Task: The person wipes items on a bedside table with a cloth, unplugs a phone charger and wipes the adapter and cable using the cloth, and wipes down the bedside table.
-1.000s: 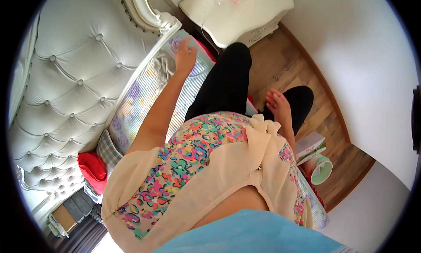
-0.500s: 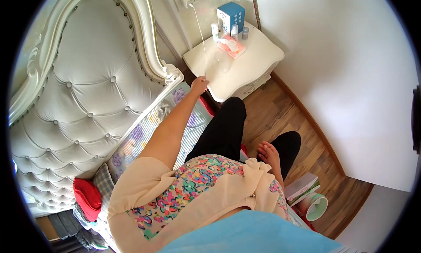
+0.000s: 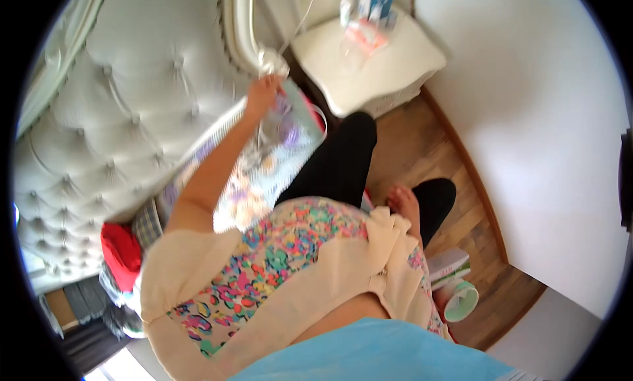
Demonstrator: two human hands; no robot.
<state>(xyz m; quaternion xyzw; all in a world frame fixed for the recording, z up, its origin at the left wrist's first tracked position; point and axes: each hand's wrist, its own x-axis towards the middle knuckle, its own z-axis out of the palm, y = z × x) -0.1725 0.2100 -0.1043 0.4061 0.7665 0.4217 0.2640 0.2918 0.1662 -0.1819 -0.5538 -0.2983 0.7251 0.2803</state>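
Observation:
My left hand (image 3: 264,92) is closed on the white cable (image 3: 302,25), over the bed's corner beside the headboard (image 3: 125,117). The cable runs down from the top edge to that hand, and a loop of it (image 3: 324,119) hangs by the mattress edge. Under my left arm lies the patterned bed mat (image 3: 254,183), with a greyish item on it, blurred. My right hand (image 3: 403,201) rests near my right knee, fingers loosely apart, with nothing seen in it.
A white nightstand (image 3: 369,64) stands ahead, bearing a pink tissue pack (image 3: 366,36), a blue box (image 3: 382,0) and small bottles. A green-rimmed bin (image 3: 461,302) and a box (image 3: 448,265) are at right. A red cloth (image 3: 120,254) lies at left.
My left hand reached out to the cable near the nightstand, closed on it and came back left toward the headboard with it. My right hand stays near my knee. The view has shifted.

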